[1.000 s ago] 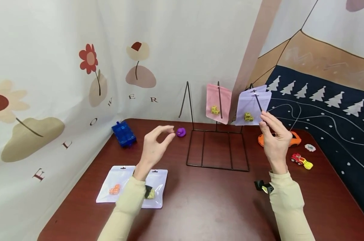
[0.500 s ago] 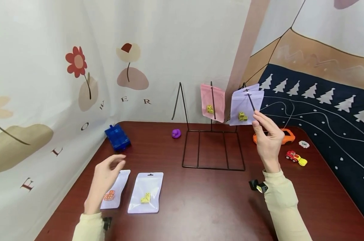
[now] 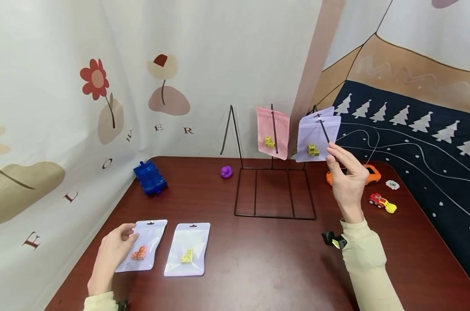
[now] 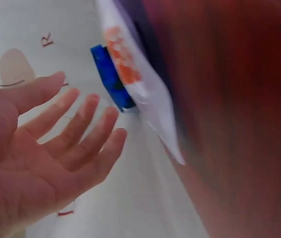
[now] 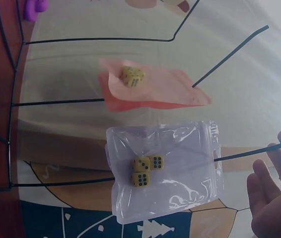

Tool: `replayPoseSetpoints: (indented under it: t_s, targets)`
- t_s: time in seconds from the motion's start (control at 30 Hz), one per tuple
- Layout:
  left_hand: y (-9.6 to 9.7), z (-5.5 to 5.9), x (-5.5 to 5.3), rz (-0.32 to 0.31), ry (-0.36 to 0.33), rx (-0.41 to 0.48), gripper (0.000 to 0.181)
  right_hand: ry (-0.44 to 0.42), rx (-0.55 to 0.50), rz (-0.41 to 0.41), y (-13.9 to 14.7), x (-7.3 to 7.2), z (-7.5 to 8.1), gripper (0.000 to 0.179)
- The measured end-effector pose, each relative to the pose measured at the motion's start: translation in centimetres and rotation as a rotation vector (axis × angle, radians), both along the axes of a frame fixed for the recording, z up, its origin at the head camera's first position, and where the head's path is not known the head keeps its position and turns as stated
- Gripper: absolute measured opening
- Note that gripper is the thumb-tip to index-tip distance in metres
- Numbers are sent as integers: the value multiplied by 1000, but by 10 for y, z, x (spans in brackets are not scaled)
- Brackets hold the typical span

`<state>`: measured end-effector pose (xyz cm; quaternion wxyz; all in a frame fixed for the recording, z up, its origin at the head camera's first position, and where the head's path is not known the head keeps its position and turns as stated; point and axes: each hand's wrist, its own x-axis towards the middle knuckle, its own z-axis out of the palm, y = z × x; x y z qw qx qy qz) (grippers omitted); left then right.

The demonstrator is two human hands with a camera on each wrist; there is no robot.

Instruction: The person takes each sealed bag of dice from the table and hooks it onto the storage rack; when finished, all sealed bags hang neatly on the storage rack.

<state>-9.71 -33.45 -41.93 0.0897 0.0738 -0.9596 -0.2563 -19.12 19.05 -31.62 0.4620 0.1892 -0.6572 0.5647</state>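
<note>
My left hand [image 3: 112,248] is over the left edge of a pale zip bag [image 3: 150,235] with orange dice [image 3: 139,253] inside. In the left wrist view its fingers are spread loosely, apart from the bag. My right hand [image 3: 349,183] pinches the front end of a hook [image 5: 252,152] on a black wire rack [image 3: 275,217]. On that hook hang lilac zip bags [image 3: 316,134], the front one holding yellow dice [image 5: 141,171]. A pink bag [image 3: 271,127], also with yellow dice, hangs from the middle hook. The left hook [image 3: 226,129] carries nothing.
Another pale bag [image 3: 188,242] with yellow dice lies right of the orange-dice bag. A blue box-like item [image 3: 150,178] and a purple duck [image 3: 226,172] are further back. An orange car [image 3: 373,175], a white 100 token [image 3: 392,185] and a red-yellow toy vehicle [image 3: 382,203] are at the right.
My left hand has moved from near the rack down and left to the orange-dice bag. My right hand stays at the hook's end. The view has shifted slightly.
</note>
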Motion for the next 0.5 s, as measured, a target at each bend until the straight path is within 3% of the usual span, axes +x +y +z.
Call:
replayPoseSetpoints:
  t_s: [0.2, 0.37, 0.5]
  targets:
    - [-15, -4, 4, 14, -107, 5, 36, 6, -1, 10, 0, 0, 0, 16]
    - [-21, -5, 2, 5, -162, 15, 37, 22, -17, 6, 2, 0, 1, 15]
    - [-23, -5, -1, -8, -253, -1, 41, 9, -5, 4, 2, 0, 0, 16]
